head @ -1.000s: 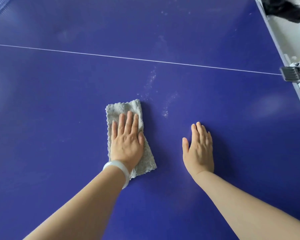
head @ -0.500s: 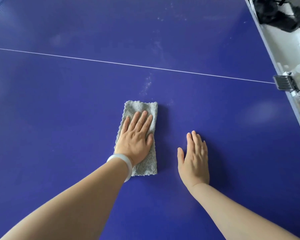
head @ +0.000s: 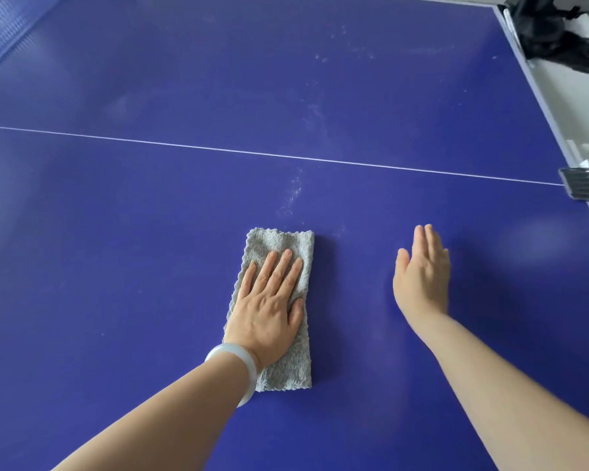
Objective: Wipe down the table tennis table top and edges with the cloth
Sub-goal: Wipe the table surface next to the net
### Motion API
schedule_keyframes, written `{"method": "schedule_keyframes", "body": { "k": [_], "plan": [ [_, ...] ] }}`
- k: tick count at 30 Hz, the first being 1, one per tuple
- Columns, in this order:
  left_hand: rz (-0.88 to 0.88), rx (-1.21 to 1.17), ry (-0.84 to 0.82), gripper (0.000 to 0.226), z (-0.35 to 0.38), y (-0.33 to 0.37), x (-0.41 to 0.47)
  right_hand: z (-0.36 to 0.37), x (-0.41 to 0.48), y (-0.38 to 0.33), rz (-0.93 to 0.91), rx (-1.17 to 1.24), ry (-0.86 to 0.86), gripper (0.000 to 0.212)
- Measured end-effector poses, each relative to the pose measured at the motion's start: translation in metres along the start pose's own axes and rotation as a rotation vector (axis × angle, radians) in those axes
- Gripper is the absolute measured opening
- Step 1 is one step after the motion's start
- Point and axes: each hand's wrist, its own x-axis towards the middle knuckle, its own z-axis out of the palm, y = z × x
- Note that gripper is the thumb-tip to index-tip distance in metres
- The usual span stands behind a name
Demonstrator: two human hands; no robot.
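On the blue worktop (head: 116, 232), my left hand (head: 269, 300) presses flat on the grey cloth (head: 283, 368); my right hand (head: 422, 277) rests nearby, fingers straight.

The left hand (head: 269, 311) covers the middle of the cloth (head: 286, 372). Far beyond the right hand (head: 422, 277), a black bundle (head: 558, 39), perhaps a bag, is cut off at the frame's edge, as is the metal clamp (head: 583, 183).
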Motion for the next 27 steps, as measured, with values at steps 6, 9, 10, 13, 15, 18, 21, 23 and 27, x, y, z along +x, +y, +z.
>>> {"method": "schedule_keyframes", "body": {
  "k": [6, 9, 10, 13, 15, 18, 21, 23, 27],
  "plan": [
    [-0.01, 0.012, 0.015, 0.058, -0.005, 0.008, -0.007, 0.021, 0.005, 0.001, 0.042, -0.032, 0.011, 0.055],
    [0.124, -0.093, 0.005, 0.061, 0.011, 0.063, -0.029, 0.02, 0.009, 0.001, 0.033, -0.013, 0.01, 0.057],
    [0.204, -0.097, -0.019, 0.062, 0.02, 0.087, -0.035, 0.02, 0.009, 0.0, 0.034, -0.003, 0.003, 0.057],
    [0.244, -0.081, -0.028, 0.067, 0.034, 0.133, -0.031, 0.018, 0.007, 0.002, 0.027, 0.046, -0.004, 0.057],
    [0.261, -0.091, -0.028, 0.068, 0.032, 0.135, -0.012, 0.015, 0.009, 0.006, 0.024, 0.064, -0.024, 0.057],
    [0.3, -0.055, -0.038, 0.064, 0.024, 0.112, 0.023, 0.014, 0.009, 0.008, 0.018, 0.087, -0.035, 0.055],
    [0.112, -0.012, 0.025, 0.06, 0.006, 0.061, 0.073, 0.017, 0.008, 0.007, 0.01, 0.051, -0.005, 0.055],
    [-0.045, 0.004, 0.053, 0.059, -0.004, 0.021, 0.089, 0.02, 0.007, 0.005, 0.016, -0.016, 0.016, 0.057],
    [-0.212, -0.019, 0.101, 0.06, -0.001, 0.006, 0.059, 0.024, 0.006, 0.001, 0.028, -0.065, 0.033, 0.058]
  ]
}}
